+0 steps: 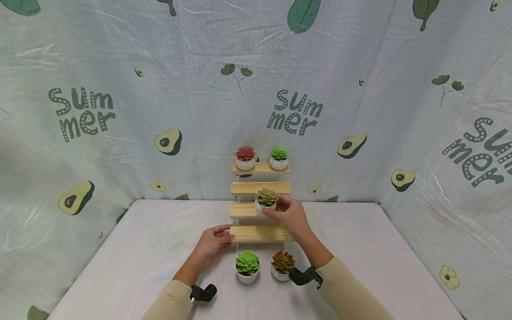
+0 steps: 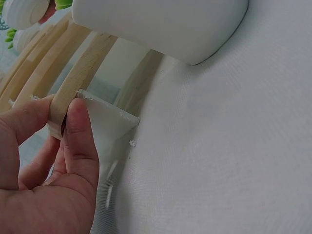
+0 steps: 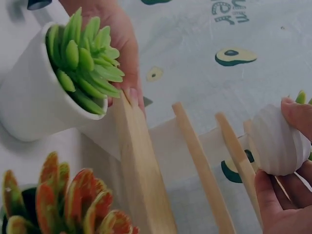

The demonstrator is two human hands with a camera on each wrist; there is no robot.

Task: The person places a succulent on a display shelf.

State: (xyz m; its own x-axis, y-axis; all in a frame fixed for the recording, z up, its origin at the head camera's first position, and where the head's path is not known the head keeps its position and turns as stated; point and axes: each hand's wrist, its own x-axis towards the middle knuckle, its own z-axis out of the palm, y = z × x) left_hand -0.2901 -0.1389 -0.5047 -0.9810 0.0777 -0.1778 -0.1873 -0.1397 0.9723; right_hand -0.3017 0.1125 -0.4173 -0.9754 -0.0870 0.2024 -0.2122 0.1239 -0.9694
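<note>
Pinching ribbed white pot (image 3: 278, 141) of olive-green succulent (image 1: 266, 197) at 12 o'clock from wooden bottom tier (image 1: 260, 234): right hand (image 1: 290, 218). Left hand (image 1: 214, 244) grips tier's 9-o'clock end. I judge pot light, rigid, slightly slippery; hold by sides.

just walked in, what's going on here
A person's right hand holds a potted succulent at the tiered wooden stand, while the left hand pinches the end of its lowest shelf. A red succulent and a green succulent sit on the top shelf; a second green plant and a brownish plant sit on the table in front.
</note>
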